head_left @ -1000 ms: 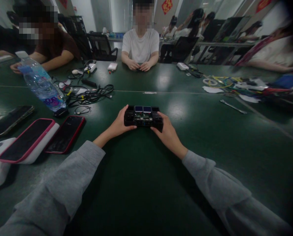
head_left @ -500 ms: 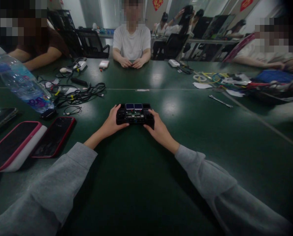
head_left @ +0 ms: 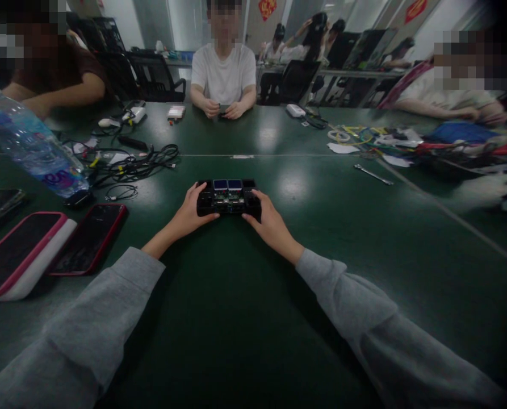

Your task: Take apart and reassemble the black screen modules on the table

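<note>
A black electronic device (head_left: 229, 205) with two small screens and an exposed green circuit board is between my hands, low over the green table (head_left: 231, 307). My left hand (head_left: 190, 211) grips its left end, thumb along the near edge and fingers round the side. On the right end, my right hand (head_left: 267, 216) is closed the same way. Whether the device's underside touches the table cannot be made out. The fingers behind it are partly hidden.
Two red-edged phones (head_left: 89, 238) (head_left: 23, 253) lie at left beside a tilted water bottle (head_left: 36, 142). Black cables (head_left: 151, 162) are tangled behind them. A wrench (head_left: 373, 174) and a wire pile (head_left: 389, 136) lie right. Across the table sits a person in white (head_left: 223, 74).
The whole view has shifted slightly, so things appear a little further left. Both hands keep their hold on the device. The person across has raised their hands a little.
</note>
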{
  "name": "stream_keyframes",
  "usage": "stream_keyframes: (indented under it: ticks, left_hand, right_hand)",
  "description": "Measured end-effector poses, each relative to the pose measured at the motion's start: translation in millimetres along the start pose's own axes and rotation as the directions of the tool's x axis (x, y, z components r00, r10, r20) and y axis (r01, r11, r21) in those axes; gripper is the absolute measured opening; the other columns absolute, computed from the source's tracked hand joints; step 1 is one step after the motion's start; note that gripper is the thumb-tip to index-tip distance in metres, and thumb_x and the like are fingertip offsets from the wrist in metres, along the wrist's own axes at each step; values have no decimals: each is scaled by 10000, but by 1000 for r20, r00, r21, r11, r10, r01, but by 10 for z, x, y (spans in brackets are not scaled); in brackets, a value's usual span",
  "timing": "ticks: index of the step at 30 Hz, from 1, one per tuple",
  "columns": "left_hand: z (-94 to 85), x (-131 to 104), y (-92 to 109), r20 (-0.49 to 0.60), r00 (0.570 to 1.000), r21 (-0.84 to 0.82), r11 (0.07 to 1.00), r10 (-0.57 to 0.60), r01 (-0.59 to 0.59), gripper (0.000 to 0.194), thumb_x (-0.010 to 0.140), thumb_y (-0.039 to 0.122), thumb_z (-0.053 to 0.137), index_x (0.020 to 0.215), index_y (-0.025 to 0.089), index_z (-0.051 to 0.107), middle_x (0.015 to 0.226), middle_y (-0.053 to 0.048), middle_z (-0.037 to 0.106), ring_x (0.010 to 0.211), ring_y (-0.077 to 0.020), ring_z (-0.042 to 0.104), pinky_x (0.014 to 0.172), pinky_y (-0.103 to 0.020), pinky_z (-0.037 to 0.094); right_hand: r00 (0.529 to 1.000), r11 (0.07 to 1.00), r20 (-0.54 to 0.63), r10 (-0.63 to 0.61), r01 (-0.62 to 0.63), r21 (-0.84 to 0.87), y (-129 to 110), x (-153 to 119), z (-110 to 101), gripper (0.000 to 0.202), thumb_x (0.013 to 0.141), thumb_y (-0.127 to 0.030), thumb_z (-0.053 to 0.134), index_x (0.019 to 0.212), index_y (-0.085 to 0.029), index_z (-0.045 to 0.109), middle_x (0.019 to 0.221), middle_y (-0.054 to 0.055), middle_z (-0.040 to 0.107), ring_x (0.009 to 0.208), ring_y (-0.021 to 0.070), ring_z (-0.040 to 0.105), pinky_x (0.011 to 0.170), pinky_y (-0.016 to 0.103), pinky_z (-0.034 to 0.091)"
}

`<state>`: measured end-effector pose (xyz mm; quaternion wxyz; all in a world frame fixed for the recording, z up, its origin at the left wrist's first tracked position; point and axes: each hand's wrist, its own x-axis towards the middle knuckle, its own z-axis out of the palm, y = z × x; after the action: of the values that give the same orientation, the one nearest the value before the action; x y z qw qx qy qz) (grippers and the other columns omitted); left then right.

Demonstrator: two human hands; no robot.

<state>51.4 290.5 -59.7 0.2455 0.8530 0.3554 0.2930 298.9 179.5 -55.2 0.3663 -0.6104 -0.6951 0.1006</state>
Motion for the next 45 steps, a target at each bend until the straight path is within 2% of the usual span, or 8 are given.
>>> stream_keyframes:
  ticks: [3,10,17,24,34,41,45]
  left_hand:
    - [-1,3,12,-4,1000,-18,1000,4,-4,957,743,558,732,1499,232,245,1580,-188,232,1488,-384,196,1177,-611,237]
    - [-10,7,36,3,1000,-20,1000,-6,7,964,739,554,733,1497,208,249,1578,-196,232,1489,-385,186,1185,-602,222]
    - [-10,-2,20,7,1000,-25,1000,-10,11,979,733,580,731,1501,213,247,1581,-199,229,1490,-386,183,1180,-616,217]
    - [-7,8,30,12,999,-19,999,-32,32,993,719,571,745,1494,189,255,1580,-209,222,1494,-371,183,1194,-581,218]
    - [-30,6,88,24,998,-25,998,-56,56,991,717,544,749,1493,184,248,1585,-210,205,1497,-378,167,1199,-580,200]
    - [-35,-5,101,29,997,-36,997,-71,72,986,724,546,741,1497,183,249,1590,-211,201,1501,-369,161,1199,-573,199]
    - [-43,10,66,32,999,-56,998,-35,37,1033,690,560,767,1505,209,237,1591,-196,206,1501,-380,149,1196,-601,190]
  right_hand:
    - [1000,1000,8,11,-11,-9,18,9,13,608,928,-347,563,1461,-220,300,1476,160,392,1338,351,448,1083,590,424]
    - [999,1000,17,29,-29,-6,8,25,-5,576,935,-349,563,1445,-207,338,1446,162,432,1265,351,517,1029,581,479]
    - [1000,1000,9,28,-28,-8,-30,25,-20,562,931,-309,569,1434,-179,354,1429,170,451,1257,342,523,1043,562,474]
    - [999,999,13,40,-40,-9,3,30,4,563,943,-343,545,1451,-224,332,1446,155,436,1273,357,512,1028,607,470]
    - [999,998,15,46,-45,-35,-62,34,-23,565,937,-332,547,1437,-159,348,1436,185,446,1250,353,529,1040,575,471]
    - [999,999,17,48,-48,-17,-26,30,-10,570,942,-355,546,1446,-185,340,1445,174,440,1266,354,517,1040,594,464]
    - [999,999,17,47,-47,-5,-1,34,0,585,931,-345,565,1451,-210,333,1449,163,436,1275,353,509,1050,605,453]
